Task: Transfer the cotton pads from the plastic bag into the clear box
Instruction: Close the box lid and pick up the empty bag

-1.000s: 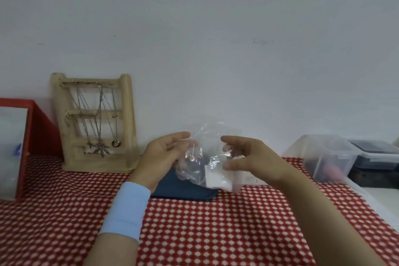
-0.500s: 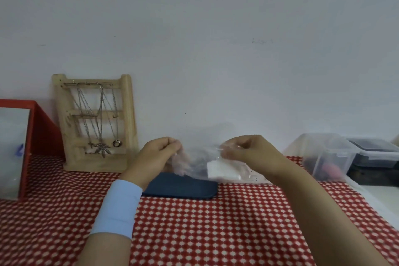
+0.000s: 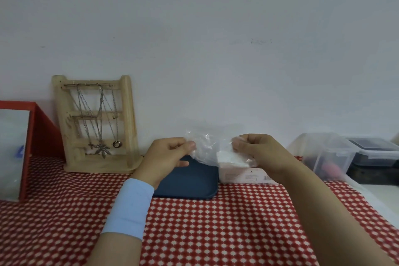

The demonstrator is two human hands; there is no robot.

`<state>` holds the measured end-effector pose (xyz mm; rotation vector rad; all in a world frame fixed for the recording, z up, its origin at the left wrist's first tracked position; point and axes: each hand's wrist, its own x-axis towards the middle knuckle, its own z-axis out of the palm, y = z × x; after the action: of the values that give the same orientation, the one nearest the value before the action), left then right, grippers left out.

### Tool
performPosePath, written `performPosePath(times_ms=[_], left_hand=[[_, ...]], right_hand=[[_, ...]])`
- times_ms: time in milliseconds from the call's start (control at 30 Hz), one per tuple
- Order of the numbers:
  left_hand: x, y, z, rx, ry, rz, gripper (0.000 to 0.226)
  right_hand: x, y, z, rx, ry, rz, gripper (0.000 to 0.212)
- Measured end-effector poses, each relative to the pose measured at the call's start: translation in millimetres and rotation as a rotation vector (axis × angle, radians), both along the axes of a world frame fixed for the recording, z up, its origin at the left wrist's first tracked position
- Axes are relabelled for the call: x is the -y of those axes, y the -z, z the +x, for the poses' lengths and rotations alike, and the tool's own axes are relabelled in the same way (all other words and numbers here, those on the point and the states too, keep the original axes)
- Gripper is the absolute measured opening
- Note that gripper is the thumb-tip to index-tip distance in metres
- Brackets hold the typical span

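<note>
**Item 1, plastic bag** (image 3: 206, 147): clear, crumpled, held off the table btwn both hands, above the navy pouch (image 3: 187, 181). Long axis runs 9-to-3. Mouth: can't tell which edge.

**Item 2, cotton pads** (image 3: 232, 158): white stack inside the bag, in its 4 o'clock corner, touching the film. None out yet.

**Item 3, left hand** (image 3: 170, 153): thumb + forefinger pinch the bag's 9 o'clock edge, other fingers curled under. Light-blue wristband (image 3: 129, 207) on forearm.

**Item 4, right hand** (image 3: 257, 151): fingertips pinch the bag's 3 o'clock edge. Pads lie just beside it, at approx. 8 o'clock from the fingertips.

**Item 5, clear box** (image 3: 323, 153): lidless tub at 3 o'clock of the right hand, well apart from the bag; sth. pink inside, blurred.

**Key relation:** pads sit on the right-hand side of the bag and the box lies further out on the same bearing, so the right hand is nearer to both. Prob. step: pulling the bag open. Transfer would go 9-to-3.

**Misc.:** flat pale carton (image 3: 244, 176) under the bag; wooden necklace stand (image 3: 97, 123) at 9 o'clock; red frame (image 3: 43, 131) far 9; dark lidded tub (image 3: 373, 149) far 3; red-white check cloth (image 3: 216, 222).
</note>
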<state>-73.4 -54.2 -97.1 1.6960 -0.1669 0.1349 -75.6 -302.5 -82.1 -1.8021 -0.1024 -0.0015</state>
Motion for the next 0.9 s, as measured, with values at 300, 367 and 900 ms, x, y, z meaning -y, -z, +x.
performPosePath(times_ms=[300, 367, 900], left_hand=[[-16.0, 6.5, 1.4, -0.092, 0.075, 0.114, 0.022], [-18.3, 7.1, 2.5, -0.053, 0.073, 0.056, 0.015], [-73.3, 6.7, -6.9, -0.056, -0.059, 0.400, 0.062]], right_hand=[[5.3, -0.6, 0.1, -0.045, 0.004, 0.014, 0.014], [2.9, -0.5, -0.2, -0.017, -0.021, -0.029, 0.018], [-67.4, -1.2, 7.4, -0.024, -0.132, -0.116, 0.067]])
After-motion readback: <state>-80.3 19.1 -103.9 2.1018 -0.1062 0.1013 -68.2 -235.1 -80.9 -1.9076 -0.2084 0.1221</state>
